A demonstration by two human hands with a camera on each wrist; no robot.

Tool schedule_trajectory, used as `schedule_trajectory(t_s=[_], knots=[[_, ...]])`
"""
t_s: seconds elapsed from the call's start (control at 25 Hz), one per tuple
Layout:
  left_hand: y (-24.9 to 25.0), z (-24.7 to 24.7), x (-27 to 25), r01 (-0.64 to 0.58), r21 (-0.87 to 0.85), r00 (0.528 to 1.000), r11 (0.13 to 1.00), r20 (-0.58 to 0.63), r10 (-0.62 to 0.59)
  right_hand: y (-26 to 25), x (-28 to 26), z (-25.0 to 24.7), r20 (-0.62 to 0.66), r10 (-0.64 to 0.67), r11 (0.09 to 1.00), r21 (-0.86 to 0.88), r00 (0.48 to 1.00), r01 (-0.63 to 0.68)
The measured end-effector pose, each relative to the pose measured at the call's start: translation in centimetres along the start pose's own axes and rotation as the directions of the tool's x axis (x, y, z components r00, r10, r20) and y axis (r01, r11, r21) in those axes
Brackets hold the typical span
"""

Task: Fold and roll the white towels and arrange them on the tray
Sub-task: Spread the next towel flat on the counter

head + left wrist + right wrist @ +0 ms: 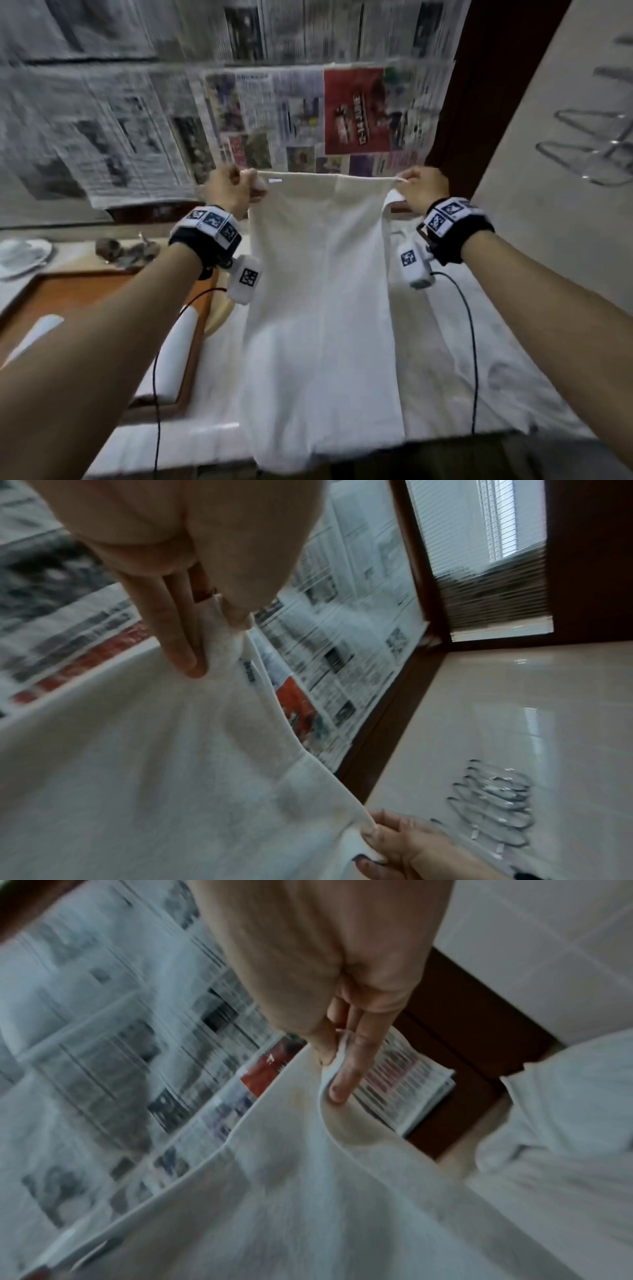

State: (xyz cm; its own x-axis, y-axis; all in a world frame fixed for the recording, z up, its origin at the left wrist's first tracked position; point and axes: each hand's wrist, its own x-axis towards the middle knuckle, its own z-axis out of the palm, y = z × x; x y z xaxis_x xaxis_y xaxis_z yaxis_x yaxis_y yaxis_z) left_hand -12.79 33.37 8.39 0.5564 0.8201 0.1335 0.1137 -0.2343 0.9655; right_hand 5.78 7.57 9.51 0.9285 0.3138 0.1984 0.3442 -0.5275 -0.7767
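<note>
A white towel hangs in the air in front of me, stretched by its top edge. My left hand pinches the top left corner, beside a small label; the left wrist view shows the fingers curled on the cloth. My right hand pinches the top right corner, with thumb and fingers closed on the towel's edge. The towel's lower end drapes past the table's front edge. A brown wooden tray lies at the left with a rolled white towel in it.
More white cloth covers the table under the towel. Newspapers cover the wall behind. A plate and small dark objects sit at the far left. A wire rack hangs on the right tiled wall.
</note>
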Motion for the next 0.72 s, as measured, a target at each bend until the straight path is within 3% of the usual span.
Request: schedule_trajectory(t_s=[0.08, 0.16, 0.24, 0.28, 0.32, 0.36, 0.48, 0.56, 0.64, 0.72], knots=[[-4.8, 2.0, -2.4, -0.03, 0.273, 0.999, 0.962, 0.038, 0.02, 4.2, -0.8, 4.9, 0.1, 0.044, 0.993, -0.112, 0.994, -0.032], [-11.9, 4.3, -6.7, 0.012, 0.52, 0.97, 0.854, 0.202, -0.137, 9.6, -5.1, 10.7, 0.344, 0.111, 0.95, -0.312, 0.933, 0.002], [-18.7, 6.5, -11.4, -0.045, 0.72, 0.806, 0.693, 0.436, -0.4, 14.5, -11.9, 15.0, 0.613, 0.264, 0.86, -0.499, 0.745, 0.106], [-21.4, 7.5, -13.0, -0.102, 0.773, 0.731, 0.626, 0.485, -0.48, 16.2, -14.1, 16.2, 0.674, 0.322, 0.834, -0.534, 0.665, 0.138], [-23.0, 8.2, -14.0, -0.144, 0.795, 0.69, 0.59, 0.508, -0.516, 17.6, -15.2, 16.7, 0.693, 0.351, 0.828, -0.544, 0.63, 0.136], [-24.1, 8.8, -14.4, -0.162, 0.802, 0.677, 0.575, 0.514, -0.527, 18.4, -15.1, 17.2, 0.696, 0.362, 0.837, -0.536, 0.62, 0.114], [-24.8, 10.3, -12.6, -0.179, 0.809, 0.719, 0.56, 0.496, -0.487, 18.7, -10.7, 17.9, 0.718, 0.329, 0.85, -0.508, 0.614, 0.139], [-24.3, 11.1, -10.4, -0.168, 0.811, 0.721, 0.561, 0.489, -0.492, 18.1, -8.7, 18.5, 0.71, 0.323, 0.848, -0.511, 0.626, 0.141], [-23.7, 11.2, -10.0, -0.135, 0.81, 0.741, 0.571, 0.465, -0.484, 17.8, -10.3, 19.0, 0.725, 0.294, 0.853, -0.493, 0.623, 0.172], [-24.1, 9.9, -11.9, -0.177, 0.806, 0.728, 0.565, 0.494, -0.476, 18.6, -14.4, 18.8, 0.784, 0.214, 0.848, -0.445, 0.583, 0.287]])
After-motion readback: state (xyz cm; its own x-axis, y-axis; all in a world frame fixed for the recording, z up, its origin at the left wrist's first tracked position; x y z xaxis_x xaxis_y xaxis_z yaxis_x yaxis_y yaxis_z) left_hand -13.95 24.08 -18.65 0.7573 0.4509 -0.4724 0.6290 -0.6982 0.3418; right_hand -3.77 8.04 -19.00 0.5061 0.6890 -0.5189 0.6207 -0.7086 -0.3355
